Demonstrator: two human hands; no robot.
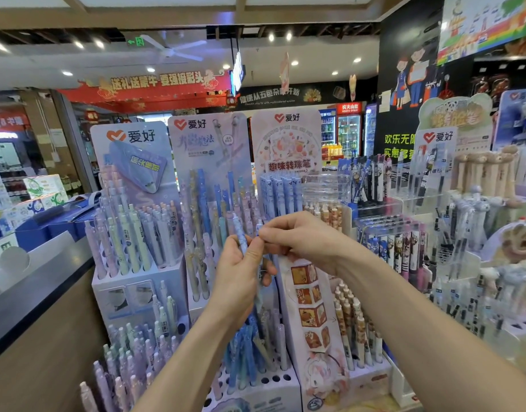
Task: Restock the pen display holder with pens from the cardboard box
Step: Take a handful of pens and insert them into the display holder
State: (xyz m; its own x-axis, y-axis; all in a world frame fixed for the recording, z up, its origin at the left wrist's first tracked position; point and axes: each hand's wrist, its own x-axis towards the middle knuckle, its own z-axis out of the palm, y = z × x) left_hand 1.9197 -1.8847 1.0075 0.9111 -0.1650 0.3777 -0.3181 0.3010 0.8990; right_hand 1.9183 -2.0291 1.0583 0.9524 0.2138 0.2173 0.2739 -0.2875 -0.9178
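Left hand [241,281] is closed around a small bunch of pens [241,237], tips up. Right hand [297,242] pinches the top of one, at 3 o'clock of the bunch. Holder [273,391] sits at 6 o'clock below the hands, with free holes in the front row. Box not in view. Advice: pull one pen clear, keep the rest clamped, drop it straight down into an empty hole, don't knock the neighbours.
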